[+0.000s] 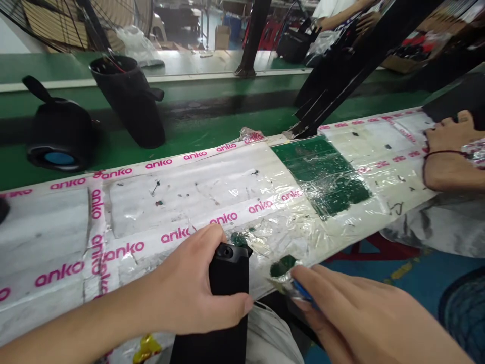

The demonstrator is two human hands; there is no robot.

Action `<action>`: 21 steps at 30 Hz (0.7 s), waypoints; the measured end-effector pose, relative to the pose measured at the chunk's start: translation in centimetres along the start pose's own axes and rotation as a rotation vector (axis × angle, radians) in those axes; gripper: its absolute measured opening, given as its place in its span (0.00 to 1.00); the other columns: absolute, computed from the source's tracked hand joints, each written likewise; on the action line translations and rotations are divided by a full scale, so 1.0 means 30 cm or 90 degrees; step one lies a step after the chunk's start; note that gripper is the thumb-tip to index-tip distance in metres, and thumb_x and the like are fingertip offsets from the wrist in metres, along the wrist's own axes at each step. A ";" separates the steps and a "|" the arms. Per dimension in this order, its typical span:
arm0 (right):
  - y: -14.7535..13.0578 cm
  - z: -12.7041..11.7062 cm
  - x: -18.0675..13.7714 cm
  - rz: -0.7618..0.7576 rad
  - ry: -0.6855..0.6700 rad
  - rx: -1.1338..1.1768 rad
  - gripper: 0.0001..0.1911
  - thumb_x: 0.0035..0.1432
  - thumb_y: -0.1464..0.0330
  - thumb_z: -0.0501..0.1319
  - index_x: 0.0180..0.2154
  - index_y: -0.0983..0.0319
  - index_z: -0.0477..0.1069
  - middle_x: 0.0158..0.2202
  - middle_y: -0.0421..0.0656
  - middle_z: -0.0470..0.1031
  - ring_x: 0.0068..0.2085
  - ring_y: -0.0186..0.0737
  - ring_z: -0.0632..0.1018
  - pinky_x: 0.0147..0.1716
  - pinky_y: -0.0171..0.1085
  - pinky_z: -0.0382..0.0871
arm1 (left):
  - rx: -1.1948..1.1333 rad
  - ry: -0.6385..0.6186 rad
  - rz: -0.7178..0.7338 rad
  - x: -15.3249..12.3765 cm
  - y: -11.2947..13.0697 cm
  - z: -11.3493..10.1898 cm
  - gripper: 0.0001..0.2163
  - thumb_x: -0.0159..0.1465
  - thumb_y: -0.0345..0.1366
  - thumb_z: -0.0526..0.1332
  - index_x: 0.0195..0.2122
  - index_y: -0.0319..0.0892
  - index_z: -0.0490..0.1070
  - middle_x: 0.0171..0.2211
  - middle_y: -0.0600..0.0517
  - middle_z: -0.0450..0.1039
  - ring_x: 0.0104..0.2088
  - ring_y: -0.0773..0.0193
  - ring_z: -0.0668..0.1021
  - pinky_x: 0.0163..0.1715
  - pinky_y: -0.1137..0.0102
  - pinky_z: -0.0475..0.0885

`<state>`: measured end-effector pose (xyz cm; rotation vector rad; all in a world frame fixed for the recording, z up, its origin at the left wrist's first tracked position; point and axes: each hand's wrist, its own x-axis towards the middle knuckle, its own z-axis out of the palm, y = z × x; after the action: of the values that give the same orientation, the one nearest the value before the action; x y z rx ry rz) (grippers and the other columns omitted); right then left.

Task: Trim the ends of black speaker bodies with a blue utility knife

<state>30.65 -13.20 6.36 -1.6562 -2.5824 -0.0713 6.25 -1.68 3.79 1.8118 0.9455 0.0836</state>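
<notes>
My left hand (193, 293) is wrapped round a black plastic part (227, 275) held upright at the near edge of the bench; a small round hole shows at the part's top. My right hand (352, 313) is just right of it, fingers pinched on a small blue-handled tool (302, 292) whose tip points toward the black part. A small green scrap (282, 265) under loose clear tape lies at the bench edge between my two hands.
The bench top (189, 192) is covered in white sheet with pink "anko" tape and a green patch (322, 172). Behind it, on a green conveyor (212, 121), stand two black speaker-like housings (60, 136) (131, 98). Another person's hand (450, 151) rests at the right.
</notes>
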 end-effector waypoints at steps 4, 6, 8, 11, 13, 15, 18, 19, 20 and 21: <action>-0.038 0.054 0.074 -0.027 0.006 0.033 0.15 0.65 0.77 0.48 0.50 0.59 0.62 0.28 0.36 0.74 0.22 0.39 0.77 0.18 0.39 0.63 | -0.016 0.007 -0.008 0.010 0.013 0.009 0.20 0.53 0.48 0.68 0.36 0.46 0.59 0.36 0.52 0.65 0.35 0.56 0.69 0.33 0.62 0.65; -0.043 0.070 0.092 -0.035 -0.009 0.047 0.17 0.63 0.78 0.48 0.51 0.59 0.62 0.29 0.36 0.73 0.23 0.40 0.77 0.18 0.39 0.62 | -0.027 0.014 -0.009 0.011 0.014 0.013 0.19 0.52 0.45 0.68 0.35 0.46 0.58 0.35 0.53 0.65 0.35 0.57 0.68 0.33 0.63 0.65; -0.040 0.079 0.101 -0.043 -0.008 0.051 0.18 0.63 0.78 0.48 0.53 0.60 0.62 0.29 0.37 0.73 0.23 0.40 0.77 0.19 0.39 0.62 | -0.032 0.017 -0.010 0.010 0.013 0.014 0.19 0.52 0.43 0.69 0.35 0.46 0.58 0.35 0.54 0.65 0.34 0.58 0.68 0.33 0.63 0.65; -0.032 0.085 0.108 -0.047 -0.003 0.045 0.17 0.63 0.78 0.48 0.52 0.60 0.62 0.29 0.37 0.73 0.23 0.40 0.77 0.19 0.39 0.61 | -0.029 0.020 -0.014 0.008 0.012 0.013 0.19 0.51 0.42 0.69 0.35 0.46 0.59 0.35 0.54 0.64 0.34 0.58 0.68 0.33 0.63 0.65; -0.027 0.085 0.111 -0.048 -0.012 0.046 0.17 0.63 0.78 0.48 0.51 0.59 0.62 0.28 0.36 0.73 0.22 0.39 0.77 0.19 0.39 0.62 | -0.032 0.023 -0.011 0.008 0.013 0.011 0.19 0.50 0.42 0.69 0.34 0.46 0.58 0.35 0.53 0.64 0.34 0.58 0.68 0.34 0.62 0.65; -0.026 0.082 0.114 -0.052 -0.020 0.056 0.17 0.62 0.79 0.48 0.50 0.59 0.62 0.28 0.36 0.73 0.22 0.39 0.77 0.19 0.38 0.62 | -0.038 0.029 -0.005 0.010 0.016 0.009 0.19 0.50 0.41 0.69 0.33 0.46 0.58 0.34 0.54 0.64 0.34 0.58 0.68 0.34 0.62 0.65; -0.029 0.075 0.112 -0.058 -0.034 0.063 0.19 0.61 0.79 0.48 0.52 0.59 0.61 0.29 0.37 0.74 0.23 0.39 0.77 0.20 0.38 0.63 | -0.043 0.032 0.005 0.013 0.020 0.007 0.18 0.49 0.40 0.69 0.31 0.47 0.57 0.33 0.54 0.65 0.33 0.58 0.68 0.33 0.63 0.64; -0.032 0.074 0.108 -0.055 -0.036 0.062 0.20 0.60 0.80 0.48 0.52 0.59 0.61 0.29 0.37 0.74 0.23 0.39 0.77 0.19 0.39 0.63 | -0.043 0.031 0.006 0.014 0.021 0.007 0.19 0.49 0.40 0.69 0.31 0.47 0.57 0.33 0.54 0.65 0.33 0.58 0.68 0.33 0.63 0.64; -0.034 0.074 0.103 -0.049 -0.044 0.061 0.20 0.60 0.80 0.48 0.52 0.59 0.61 0.29 0.37 0.74 0.23 0.39 0.77 0.20 0.39 0.63 | -0.042 0.030 0.009 0.015 0.022 0.007 0.19 0.49 0.40 0.69 0.31 0.47 0.56 0.33 0.54 0.65 0.33 0.58 0.68 0.33 0.63 0.64; -0.036 0.075 0.097 -0.042 -0.051 0.058 0.20 0.59 0.80 0.48 0.51 0.59 0.60 0.29 0.36 0.74 0.24 0.39 0.77 0.20 0.39 0.63 | -0.040 0.029 0.012 0.016 0.022 0.008 0.19 0.49 0.40 0.69 0.31 0.47 0.56 0.33 0.54 0.65 0.33 0.58 0.68 0.33 0.63 0.64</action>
<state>28.37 -10.85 4.38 -1.5746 -2.6555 0.1089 7.07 -1.66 4.05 1.7671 0.9481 0.1649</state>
